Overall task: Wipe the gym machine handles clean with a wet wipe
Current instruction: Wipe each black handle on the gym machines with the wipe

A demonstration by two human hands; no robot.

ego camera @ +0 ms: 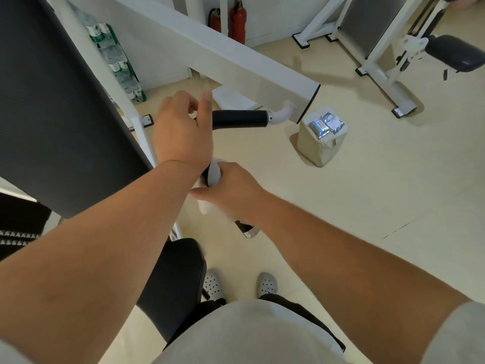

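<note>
The machine has two black handles. The upper handle [240, 118] runs level from a white arm [236, 61]. My left hand [181, 130] is closed around its left end. The lower handle [245, 228] slants down toward me and ends in a chrome cap. My right hand [231, 191] grips its middle through a white wet wipe [214, 170]. The wipe wraps the handle and a loose corner hangs below my thumb.
The machine's black back pad [52, 101] fills the left, its black seat [173, 279] below. A beige box with silver packets [324, 135] stands on the floor to the right. Another white machine [393, 48] and two red fire extinguishers [237, 21] are farther back. My feet [266, 285] stand below the handles.
</note>
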